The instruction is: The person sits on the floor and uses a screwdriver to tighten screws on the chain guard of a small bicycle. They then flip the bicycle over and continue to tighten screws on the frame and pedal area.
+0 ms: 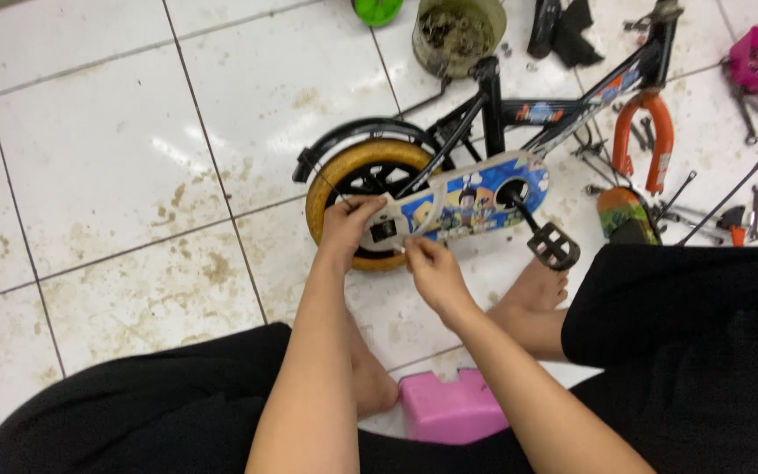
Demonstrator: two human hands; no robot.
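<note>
Head view: left hand [350, 224] steadies the chain guard [462, 197] by the rear wheel [331, 180] while right hand [427, 266] pinches something small just below, likely a fastener needing careful alignment.

No pkgs, signs or screens; only printed pieces are the long oval cartoon panel [471, 200], blue w/ bright figures, centre by rear wheel, and a small red-blue frame sticker [539, 112] just above it.

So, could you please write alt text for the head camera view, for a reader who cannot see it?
Seen from above, a seated person's left hand and right hand work at the rear end of the cartoon-printed chain guard on a small black child's bicycle lying on a stained white tile floor. Tools lie scattered at right.
</note>
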